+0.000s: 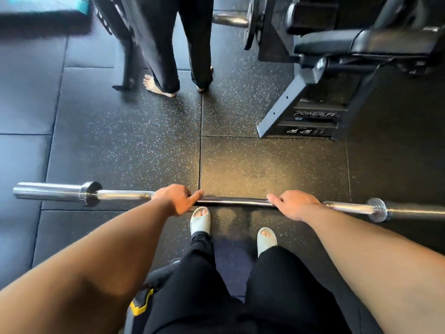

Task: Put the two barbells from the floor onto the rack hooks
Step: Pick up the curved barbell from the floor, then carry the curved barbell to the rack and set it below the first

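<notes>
Dark rubber floor (144, 145) with small light speckles fills most of the head view, laid in big square tiles. We hold one barbell (236, 201) with both hands, and it lies across the view, level, in front of our feet in pale slippers (200, 220). Our left hand (177, 198) is wrapped over the bar from above, fingers (196, 195) curled around it. Our right hand (295, 204) grips the same bar near the right collar, fingers closed on it too. We cannot tell if the bar touches the floor. Ahead stands another person (168, 44), barefoot in black trousers. On the right we see a black machine frame (301, 116).
</notes>
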